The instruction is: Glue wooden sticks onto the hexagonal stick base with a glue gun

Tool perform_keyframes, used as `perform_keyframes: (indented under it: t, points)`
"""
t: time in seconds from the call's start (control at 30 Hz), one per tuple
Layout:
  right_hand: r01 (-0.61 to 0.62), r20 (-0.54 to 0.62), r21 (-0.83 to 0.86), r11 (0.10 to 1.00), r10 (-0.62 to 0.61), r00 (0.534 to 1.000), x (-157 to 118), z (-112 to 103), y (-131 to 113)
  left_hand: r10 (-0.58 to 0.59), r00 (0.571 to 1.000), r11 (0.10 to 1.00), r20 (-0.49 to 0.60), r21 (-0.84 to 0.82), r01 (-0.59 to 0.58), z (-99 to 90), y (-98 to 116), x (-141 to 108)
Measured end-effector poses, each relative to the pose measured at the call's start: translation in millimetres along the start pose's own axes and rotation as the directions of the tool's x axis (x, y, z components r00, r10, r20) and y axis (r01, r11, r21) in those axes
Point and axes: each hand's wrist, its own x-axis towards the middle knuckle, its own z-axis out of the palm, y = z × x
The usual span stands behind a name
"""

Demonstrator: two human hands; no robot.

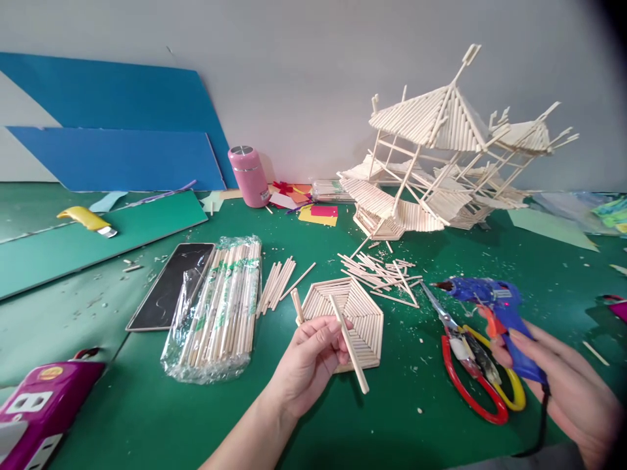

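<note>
Between the thumb and fingers of my left hand (318, 349) is a thin wooden stick (353, 356), held at a slant. Below and behind it lies a polygonal panel (369, 313) built of short sticks set in rings. My right hand (548, 372) grips a blue hot glue gun (490, 294), its nozzle pointing left and a finger at the orange trigger. Under the glue gun rest scissors (475, 378) with one red and one yellow handle. Loose cut sticks (377, 274) are scattered beyond the panel, and another small bunch (278, 284) lies to its left.
A stick-built pavilion model (431, 156) stands at the back right. To the left are a plastic-wrapped bundle of chopsticks (220, 307), a dark phone-like slab (166, 287), a purple power strip (49, 405) and a yellow utility knife (88, 220). A pink flask (249, 176) stands by the wall.
</note>
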Motion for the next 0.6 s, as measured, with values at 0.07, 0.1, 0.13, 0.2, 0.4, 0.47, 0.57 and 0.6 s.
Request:
perform_keyframes:
  t: [0.07,0.1,0.13,0.2,0.4,0.47,0.57,0.6]
  points:
    - [-0.075,0.185,0.146,0.986,0.047,0.982,-9.7,14.8,-14.0,-0.003,1.000,1.000,-0.003,-0.006,0.003,-0.7,-0.4,0.2]
    - [-0.069,0.252,0.180,0.981,0.022,0.968,-13.8,22.0,-19.4,-0.003,1.000,1.000,-0.001,-0.007,0.003,-1.2,-0.5,0.4]
    - [-0.039,0.307,0.192,0.981,-0.022,0.951,-17.2,28.6,-23.4,-0.003,1.000,1.000,0.001,-0.007,0.003,-1.7,-0.7,0.6]
    - [0.038,0.392,0.170,0.985,-0.103,0.914,-22.4,39.1,-27.7,-0.002,1.000,1.000,0.009,-0.011,0.002,-2.8,-1.0,0.9]
    - [0.274,0.471,-0.014,0.962,-0.236,0.850,-31.4,52.7,-28.0,-0.024,0.999,1.000,0.041,-0.012,0.025,-3.8,-1.5,0.3]
    - [0.333,0.447,-0.109,0.937,-0.253,0.858,-34.1,54.5,-29.3,-0.029,0.998,0.999,0.052,-0.018,0.030,-3.5,-1.4,-0.2]
    - [0.396,0.418,-0.204,0.895,-0.287,0.862,-37.8,56.1,-32.0,-0.037,0.997,0.999,0.070,-0.032,0.039,-3.4,-1.1,-0.7]
    - [0.417,0.414,-0.222,0.881,-0.302,0.859,-38.6,56.4,-32.8,-0.041,0.996,0.998,0.078,-0.036,0.044,-3.5,-1.0,-0.7]
